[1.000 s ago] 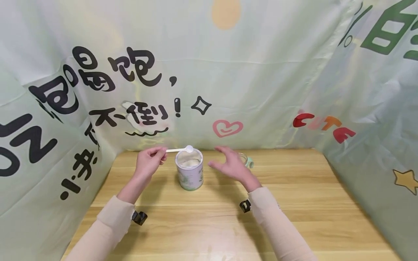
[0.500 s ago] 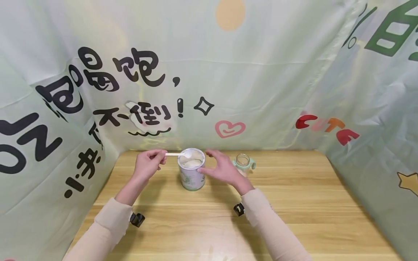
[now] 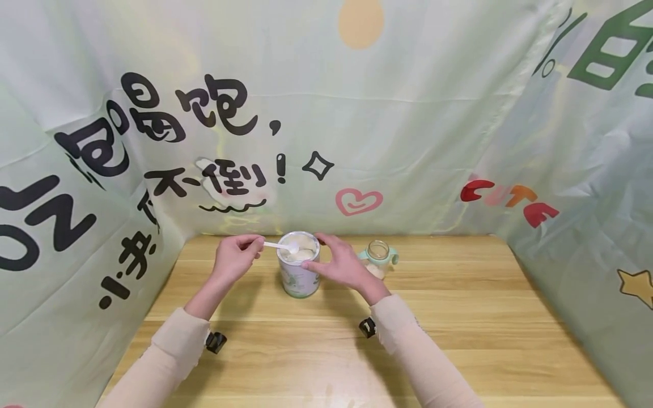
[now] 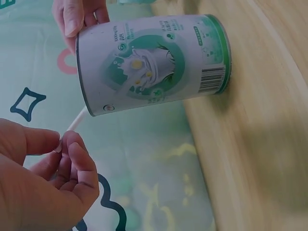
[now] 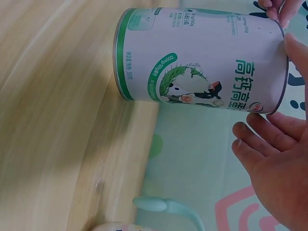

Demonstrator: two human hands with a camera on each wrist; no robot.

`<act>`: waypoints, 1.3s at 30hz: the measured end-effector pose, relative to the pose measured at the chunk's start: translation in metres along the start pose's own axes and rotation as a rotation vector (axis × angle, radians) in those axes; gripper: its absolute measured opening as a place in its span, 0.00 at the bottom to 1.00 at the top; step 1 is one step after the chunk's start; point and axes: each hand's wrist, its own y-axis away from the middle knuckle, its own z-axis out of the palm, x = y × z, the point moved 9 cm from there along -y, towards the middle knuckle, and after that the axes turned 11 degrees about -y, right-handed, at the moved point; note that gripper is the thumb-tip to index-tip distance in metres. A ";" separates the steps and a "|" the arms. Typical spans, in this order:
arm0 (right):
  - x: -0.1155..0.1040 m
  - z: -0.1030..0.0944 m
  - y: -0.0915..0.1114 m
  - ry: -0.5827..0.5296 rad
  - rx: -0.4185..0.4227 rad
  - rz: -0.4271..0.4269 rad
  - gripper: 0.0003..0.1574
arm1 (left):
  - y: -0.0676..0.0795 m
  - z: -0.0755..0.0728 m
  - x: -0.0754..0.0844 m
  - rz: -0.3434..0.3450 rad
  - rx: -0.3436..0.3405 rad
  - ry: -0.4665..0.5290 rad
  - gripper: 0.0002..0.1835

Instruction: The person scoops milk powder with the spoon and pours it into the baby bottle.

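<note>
In the head view, my left hand (image 3: 234, 258) pinches the handle of a white measuring scoop (image 3: 275, 245) between thumb and fingers. The scoop's bowl is inside the open milk powder can (image 3: 300, 280), at the pale powder (image 3: 301, 255). That can stands upright on the table, white with a green base band. My right hand (image 3: 347, 263) holds its upper right side, thumb at the front of the rim and fingers behind. The left wrist view shows the scoop handle (image 4: 78, 119) passing behind the can's rim; the bowl is hidden there.
A baby bottle (image 3: 377, 262) with green handles and an open neck stands on the wooden table (image 3: 326, 345), just right of my right hand. Printed fabric (image 3: 408, 141) hangs close behind the table and along both sides.
My right hand has come left from beside the can and taken hold of its rim. The scoop has gone from over the rim down into the can. More of the bottle shows.
</note>
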 end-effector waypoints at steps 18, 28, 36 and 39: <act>0.001 0.001 -0.001 0.011 -0.003 0.000 0.47 | 0.013 0.027 0.053 0.477 0.135 -0.364 0.08; 0.003 0.002 0.000 0.041 0.000 0.016 0.48 | 0.020 0.041 0.064 0.611 0.151 -0.479 0.07; 0.001 0.002 -0.001 0.051 -0.012 0.014 0.48 | 0.026 0.056 0.067 0.686 0.087 -0.537 0.03; 0.001 0.002 -0.001 0.044 -0.015 0.022 0.48 | 0.025 0.058 0.067 0.699 0.069 -0.535 0.03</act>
